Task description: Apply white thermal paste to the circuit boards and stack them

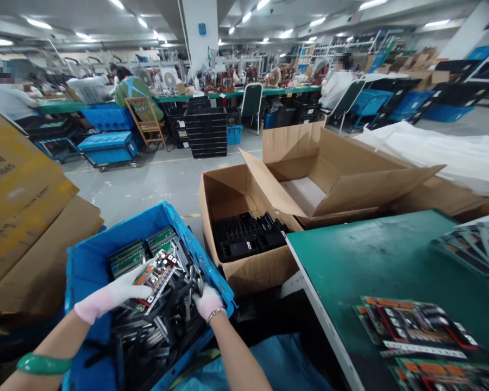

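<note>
Both my hands wear pale pink gloves and reach into a blue plastic crate (85,260) full of circuit boards with metal heat sinks. My left hand (110,296) is closed on one circuit board (157,274), lifting its end above the pile. My right hand (207,301) is down among the boards near the crate's right wall, fingers curled, and what they grip is hidden. A green bangle (43,364) sits on my left forearm.
A green table (370,260) at right carries several circuit boards (415,326). An open cardboard box (228,190) holds black parts; another open box (334,168) stands behind it. Flattened cardboard (28,217) lies at left. People sit at far benches with blue bins and chairs.
</note>
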The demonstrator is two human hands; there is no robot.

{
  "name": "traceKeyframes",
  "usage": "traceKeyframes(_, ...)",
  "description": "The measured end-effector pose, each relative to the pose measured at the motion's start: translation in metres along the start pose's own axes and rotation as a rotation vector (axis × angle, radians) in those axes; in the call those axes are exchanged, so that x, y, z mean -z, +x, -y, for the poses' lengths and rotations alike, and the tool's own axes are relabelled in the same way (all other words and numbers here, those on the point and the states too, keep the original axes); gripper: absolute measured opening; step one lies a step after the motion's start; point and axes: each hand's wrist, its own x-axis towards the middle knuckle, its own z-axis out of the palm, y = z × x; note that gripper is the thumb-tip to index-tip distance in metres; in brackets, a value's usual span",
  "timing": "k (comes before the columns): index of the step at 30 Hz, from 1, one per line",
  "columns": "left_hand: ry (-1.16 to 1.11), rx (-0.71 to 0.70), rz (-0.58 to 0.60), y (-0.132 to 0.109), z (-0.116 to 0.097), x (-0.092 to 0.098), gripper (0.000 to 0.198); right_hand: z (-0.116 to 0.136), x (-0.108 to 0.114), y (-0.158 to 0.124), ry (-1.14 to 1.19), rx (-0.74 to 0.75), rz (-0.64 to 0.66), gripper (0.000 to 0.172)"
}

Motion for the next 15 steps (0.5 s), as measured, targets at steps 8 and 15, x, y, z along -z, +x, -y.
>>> traceKeyframes(8,-0.108,-0.139,-0.131,0.013,-0.009,-0.016,0.096,-0.002,-0.006,0.007,-0.085,0.019,0.021,0.077)
traceKeyframes(15,-0.176,-0.215,0.479,0.059,-0.055,-0.135,0.099,0.007,0.007,-0.001,-0.187,0.212,-0.056,0.034)
